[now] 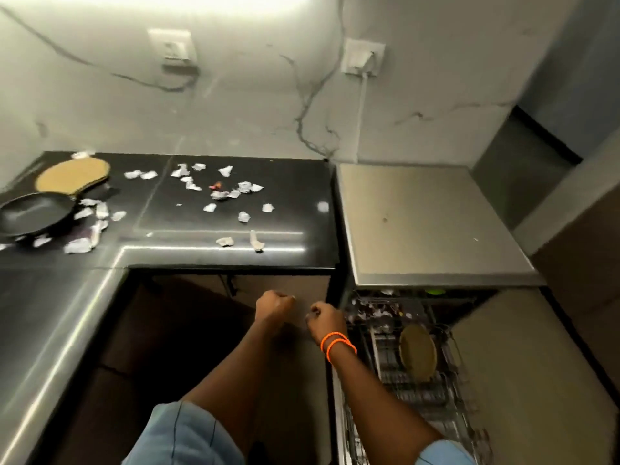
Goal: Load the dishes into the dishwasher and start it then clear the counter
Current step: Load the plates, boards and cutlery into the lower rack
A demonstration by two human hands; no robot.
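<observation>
Black worktop (295,196) is carrying a frying pan (33,214), a tan plate (72,174) and scattered foil scraps (231,193). Another tan plate (417,350) is standing in the pulled-out dishwasher rack (419,391). Left hand (273,305) and right hand (325,322) are hanging curled before the cabinet; whether either grip is holding anything, I cannot tell.

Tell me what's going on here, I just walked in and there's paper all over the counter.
A person is partway through loading the dishwasher. Its rack is pulled out with one tan plate standing in it. Both hands, the left hand and right hand, are curled into fists in front of the cabinet; whether they hold anything is unclear. On the black counter, a dark pan, a tan board and scattered paper scraps wait.
</observation>
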